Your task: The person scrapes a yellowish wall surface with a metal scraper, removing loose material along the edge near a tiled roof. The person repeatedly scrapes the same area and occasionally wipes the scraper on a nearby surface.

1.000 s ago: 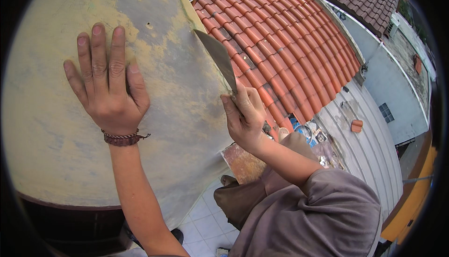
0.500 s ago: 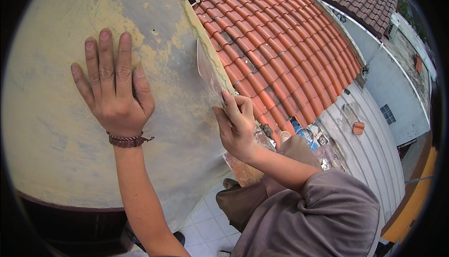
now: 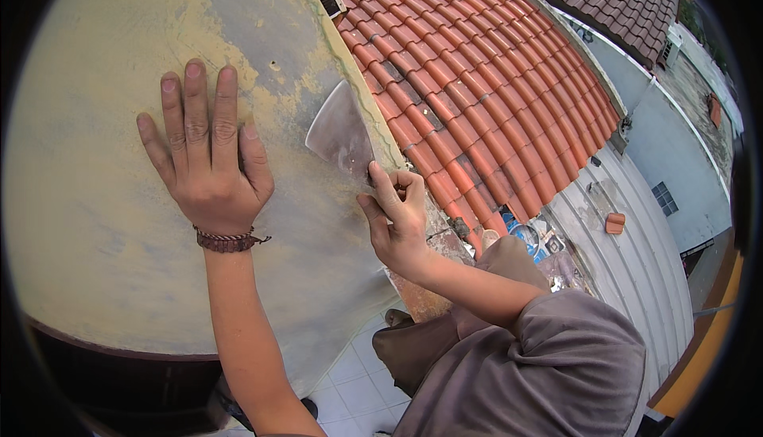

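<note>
My left hand lies flat on a wall of patchy yellow and grey, fingers stretched upward and thumb out to the side. A dark braided bracelet circles that wrist. Near the wall's right edge, my right hand grips a scraper between thumb and fingers. Its broad, thin metal blade fans out up and to the left, over the wall face. The scraper's handle is hidden in the hand. Whether the blade's edge touches the wall I cannot tell.
Orange roof tiles slope away right of the wall edge. A grey metal roof with a loose tile piece lies lower right. White floor tiles show far below, beside a dark opening.
The scraper has turned, so its blade now shows broad side on instead of nearly edge-on, reaching further left. The left hand stays pressed on the wall; the view has shifted slightly.
</note>
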Demonstrator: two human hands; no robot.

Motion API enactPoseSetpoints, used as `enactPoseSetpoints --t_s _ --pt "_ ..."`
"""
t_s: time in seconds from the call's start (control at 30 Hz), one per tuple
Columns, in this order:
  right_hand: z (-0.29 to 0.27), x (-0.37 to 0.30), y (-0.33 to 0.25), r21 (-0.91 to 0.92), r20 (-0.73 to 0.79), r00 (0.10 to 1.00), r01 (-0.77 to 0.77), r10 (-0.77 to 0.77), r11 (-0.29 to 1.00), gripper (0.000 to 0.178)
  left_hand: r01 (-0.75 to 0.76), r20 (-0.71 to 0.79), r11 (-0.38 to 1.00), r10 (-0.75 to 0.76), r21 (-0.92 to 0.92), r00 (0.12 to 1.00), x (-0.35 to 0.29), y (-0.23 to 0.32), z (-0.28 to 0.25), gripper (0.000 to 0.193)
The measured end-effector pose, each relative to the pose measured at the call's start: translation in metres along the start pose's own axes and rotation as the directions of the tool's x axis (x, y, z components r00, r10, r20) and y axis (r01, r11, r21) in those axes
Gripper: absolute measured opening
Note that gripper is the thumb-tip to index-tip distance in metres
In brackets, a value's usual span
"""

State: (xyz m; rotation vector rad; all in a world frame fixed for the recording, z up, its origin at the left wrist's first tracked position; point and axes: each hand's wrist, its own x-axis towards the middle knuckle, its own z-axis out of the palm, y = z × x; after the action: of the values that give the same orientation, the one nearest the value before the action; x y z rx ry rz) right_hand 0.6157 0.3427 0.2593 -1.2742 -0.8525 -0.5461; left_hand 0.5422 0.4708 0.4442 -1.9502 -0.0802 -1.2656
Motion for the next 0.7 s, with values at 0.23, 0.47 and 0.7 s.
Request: enactPoseSetpoints --t_s 0.23,0.47,0.7 --pt "0.001 -0.003 -0.006 0.142 0.024 0.999 -0.050 0.047 0.989 0.060 0.010 0.024 1.000 -0.010 -0.013 1.000 0.001 0.000 -0.003 0.046" --pt "0.000 0.003 -0.009 0.133 0.085 0.996 -0.037 0.026 0.990 0.058 0.008 0.026 1.000 -0.008 -0.012 1.000 0.000 0.000 -0.004 0.046" --pt "-0.025 0.019 -0.021 0.317 0.116 0.987 -0.142 0.110 0.938 0.048 0.014 0.047 0.999 -0.016 0.032 0.999 -0.001 0.001 -0.008 0.044"
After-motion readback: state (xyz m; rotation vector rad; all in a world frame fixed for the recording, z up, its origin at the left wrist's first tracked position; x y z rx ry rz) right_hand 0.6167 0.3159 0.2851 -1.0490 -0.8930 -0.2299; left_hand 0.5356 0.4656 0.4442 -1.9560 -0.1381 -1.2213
